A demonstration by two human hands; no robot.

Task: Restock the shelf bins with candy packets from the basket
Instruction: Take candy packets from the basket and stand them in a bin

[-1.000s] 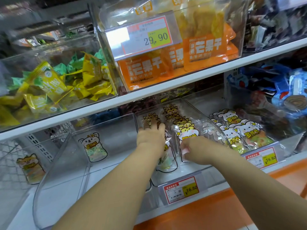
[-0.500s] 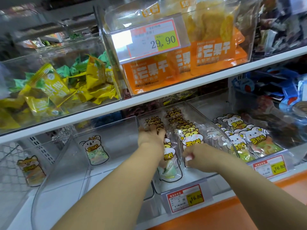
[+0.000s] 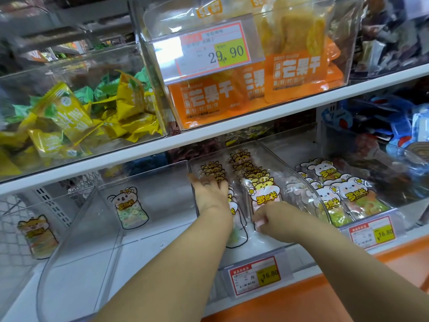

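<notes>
Reaching into the middle bin [image 3: 304,184], both bare hands are on the candy packets. This bin is of clear hard plastic with a curved side wall. Inside it stand two rows of glossy transparent packets, each cut in the shape of a cartoon animal with yellow lettering. The left hand [image 3: 210,194] lies on the left row [image 3: 212,169], its fingers straight and a little spread, pressing on the packet tops. The right hand [image 3: 272,220] is at the lower part of the front packet [image 3: 264,191] of the right row. Its fingers are curled and seem to pinch the lower edge of this packet, though the hand itself hides part of the grip.

Just to the left is another clear bin [image 3: 76,217], with one koala-shaped packet [image 3: 130,208] near its back. Just to the right, rabbit-shaped packets [image 3: 348,194] fill a third bin. A red and yellow price tag [image 3: 255,276] hangs on the front of the middle bin. Above the white shelf board [image 3: 232,133], orange mango bags [image 3: 209,98] and crinkled yellow wrappers [image 3: 67,117] lie in deeper bins. The board overhangs the back of the rows.
</notes>
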